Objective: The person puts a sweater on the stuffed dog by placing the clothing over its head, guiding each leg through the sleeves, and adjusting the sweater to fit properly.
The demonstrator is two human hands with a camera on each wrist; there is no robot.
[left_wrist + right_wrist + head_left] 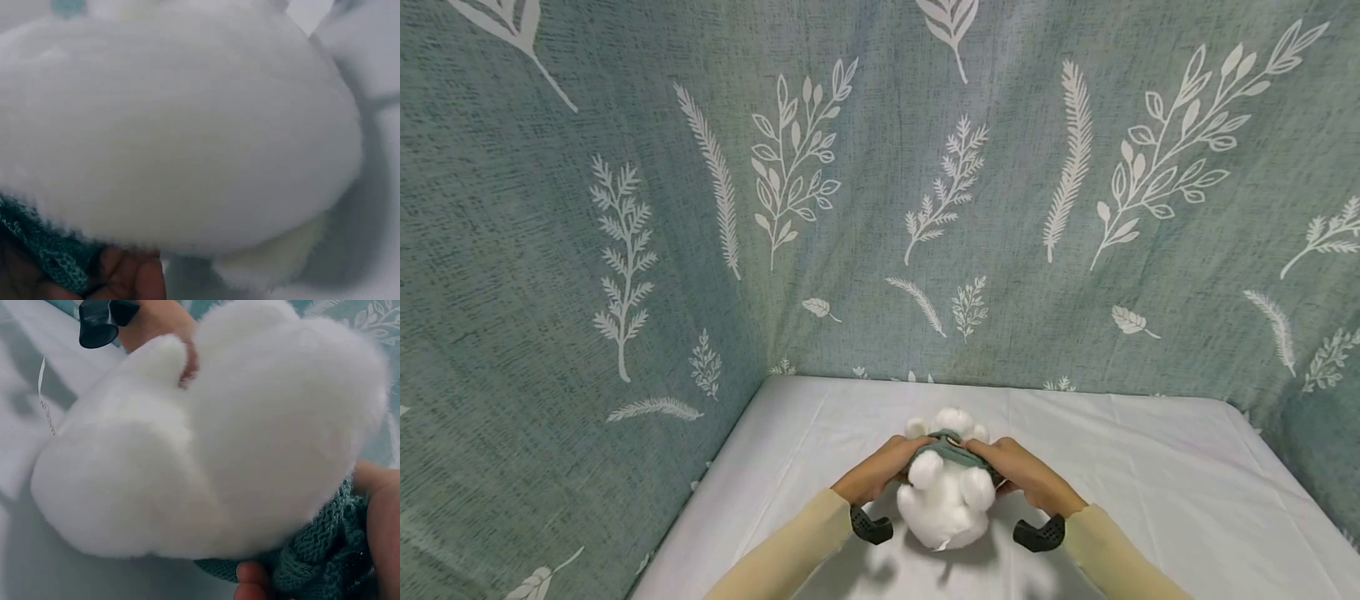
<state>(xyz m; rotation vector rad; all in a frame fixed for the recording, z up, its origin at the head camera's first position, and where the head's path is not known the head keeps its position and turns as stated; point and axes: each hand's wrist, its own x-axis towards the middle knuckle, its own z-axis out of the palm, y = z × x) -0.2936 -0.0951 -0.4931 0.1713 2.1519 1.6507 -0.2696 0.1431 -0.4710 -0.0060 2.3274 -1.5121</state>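
Note:
A white fluffy stuffed toy (pixel 943 508) sits low on the bed-like white surface, its rounded back end toward me and its head farther off. A green knitted garment (pixel 955 452) is wrapped around its upper body. On the left side my left hand (pixel 891 462) grips the knit, thumb on top; its curled fingers show beside the knit (pixel 53 256) in the left wrist view. From the other side my right hand (pixel 1026 475) holds the knit too, and the right wrist view shows the knit (pixel 312 565) between thumb and fingers. The toy's face is hidden.
White cloth (pixel 1150 467) covers the surface under the toy. Green curtains (pixel 865 208) with white leaf prints rise behind it and at the left. Black wrist devices (pixel 871 527) sit below both hands. A printed white tag (pixel 45 403) sticks out from the toy's back end.

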